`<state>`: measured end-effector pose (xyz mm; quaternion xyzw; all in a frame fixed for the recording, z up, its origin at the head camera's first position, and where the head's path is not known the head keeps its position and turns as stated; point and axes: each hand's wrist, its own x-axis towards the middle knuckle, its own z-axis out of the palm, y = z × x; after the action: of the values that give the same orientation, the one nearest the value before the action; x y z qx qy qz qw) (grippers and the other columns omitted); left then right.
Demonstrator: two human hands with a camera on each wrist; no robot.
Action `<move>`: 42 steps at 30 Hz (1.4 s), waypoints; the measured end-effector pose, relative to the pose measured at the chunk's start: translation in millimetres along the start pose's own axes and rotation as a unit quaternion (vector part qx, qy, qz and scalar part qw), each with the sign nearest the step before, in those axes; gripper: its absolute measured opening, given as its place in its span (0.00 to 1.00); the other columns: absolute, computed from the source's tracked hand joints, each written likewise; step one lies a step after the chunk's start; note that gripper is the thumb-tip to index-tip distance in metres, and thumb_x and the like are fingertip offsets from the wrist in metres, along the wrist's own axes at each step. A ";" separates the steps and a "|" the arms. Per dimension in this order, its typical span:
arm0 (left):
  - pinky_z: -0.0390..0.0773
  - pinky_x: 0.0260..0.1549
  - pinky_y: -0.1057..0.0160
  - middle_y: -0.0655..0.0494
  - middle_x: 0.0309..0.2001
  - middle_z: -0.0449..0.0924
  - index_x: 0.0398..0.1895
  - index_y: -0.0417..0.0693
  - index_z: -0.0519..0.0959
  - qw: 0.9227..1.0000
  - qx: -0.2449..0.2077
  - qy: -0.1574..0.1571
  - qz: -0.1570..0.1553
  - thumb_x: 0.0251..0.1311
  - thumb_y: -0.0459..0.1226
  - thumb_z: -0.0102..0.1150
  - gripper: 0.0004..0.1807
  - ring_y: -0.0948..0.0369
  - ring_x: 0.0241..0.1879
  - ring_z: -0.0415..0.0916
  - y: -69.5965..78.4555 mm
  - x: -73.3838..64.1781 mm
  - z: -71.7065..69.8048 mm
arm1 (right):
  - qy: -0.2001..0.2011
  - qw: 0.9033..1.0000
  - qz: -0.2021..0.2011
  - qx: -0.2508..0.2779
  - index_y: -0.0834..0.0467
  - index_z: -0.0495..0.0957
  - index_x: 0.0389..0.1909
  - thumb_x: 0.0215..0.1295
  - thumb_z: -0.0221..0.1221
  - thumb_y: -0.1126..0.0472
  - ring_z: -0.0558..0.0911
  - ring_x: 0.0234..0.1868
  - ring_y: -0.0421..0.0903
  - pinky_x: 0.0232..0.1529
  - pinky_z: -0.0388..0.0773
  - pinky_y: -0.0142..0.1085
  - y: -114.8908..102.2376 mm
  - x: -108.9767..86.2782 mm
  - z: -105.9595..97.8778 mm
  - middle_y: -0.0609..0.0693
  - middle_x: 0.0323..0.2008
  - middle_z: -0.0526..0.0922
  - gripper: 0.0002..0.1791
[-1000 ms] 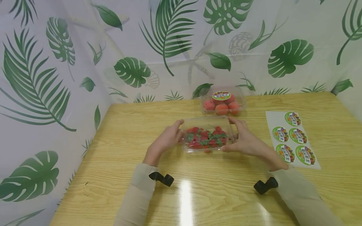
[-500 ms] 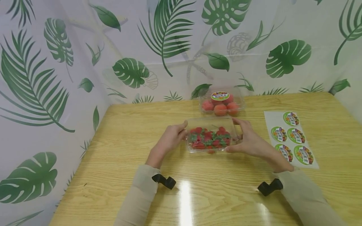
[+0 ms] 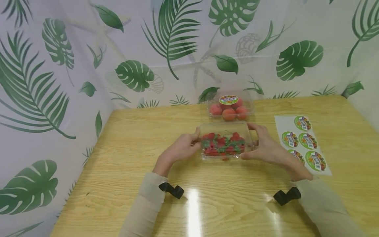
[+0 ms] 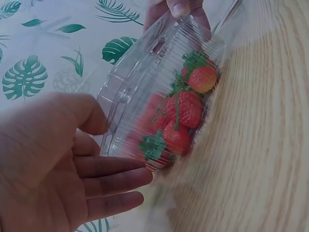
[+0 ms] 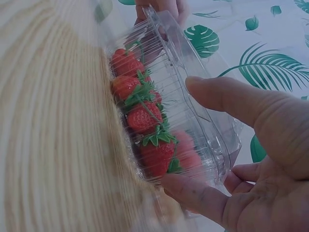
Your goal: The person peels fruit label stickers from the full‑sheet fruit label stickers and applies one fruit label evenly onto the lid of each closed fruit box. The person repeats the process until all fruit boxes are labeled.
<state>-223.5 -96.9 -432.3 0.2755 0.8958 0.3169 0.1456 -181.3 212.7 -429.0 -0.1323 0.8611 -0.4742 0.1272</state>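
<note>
Stickers (image 3: 315, 161) — lettering too blurred

The head view looks forward and down from well above the left hand (image 3: 181, 149) and right hand (image 3: 268, 149). Each wrist view faces closely past its own palm; both share the strawberry clamshell (image 3: 223, 141) between the hands.

Glossy plastic strawberry box (image 3: 222, 126), shiny wood-grain tabletop (image 3: 142, 141), matt cloth sleeves (image 3: 144, 205), sticker sheet (image 3: 283, 124) perhaps paper
</note>
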 end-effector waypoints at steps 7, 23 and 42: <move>0.76 0.56 0.60 0.46 0.62 0.77 0.79 0.44 0.42 0.998 -0.056 -0.028 -0.007 0.65 0.37 0.50 0.42 0.56 0.59 0.76 1.0 0.8 2.4 | -0.001 1.000 0.008 0.012 0.59 0.34 0.79 0.53 0.75 0.57 0.74 0.56 0.63 0.39 0.80 0.37 2.3 -1.7 -4.9 0.66 0.74 0.39 0.66; 0.76 0.55 0.60 0.46 0.62 0.76 0.79 0.48 0.39 0.997 -0.067 -0.037 0.000 0.64 0.37 0.50 0.44 0.56 0.58 0.77 1.1 8.2 8.0 | 0.006 1.000 0.017 -0.016 0.59 0.34 0.79 0.54 0.74 0.52 0.72 0.56 0.61 0.41 0.78 0.39 5.7 -10.0 -10.2 0.66 0.74 0.40 0.66; 0.76 0.56 0.59 0.46 0.62 0.76 0.79 0.47 0.41 0.996 -0.083 -0.040 -0.001 0.65 0.37 0.51 0.43 0.56 0.58 0.77 9.2 12.9 11.9 | 0.006 1.000 0.020 -0.018 0.60 0.34 0.79 0.54 0.74 0.53 0.71 0.55 0.61 0.42 0.77 0.40 10.3 -14.3 -18.6 0.65 0.74 0.40 0.66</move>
<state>-225.0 -77.6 -436.5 0.2741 0.8600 0.3790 0.2039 -175.4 237.6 -426.7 -0.1144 0.8727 -0.4570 0.1287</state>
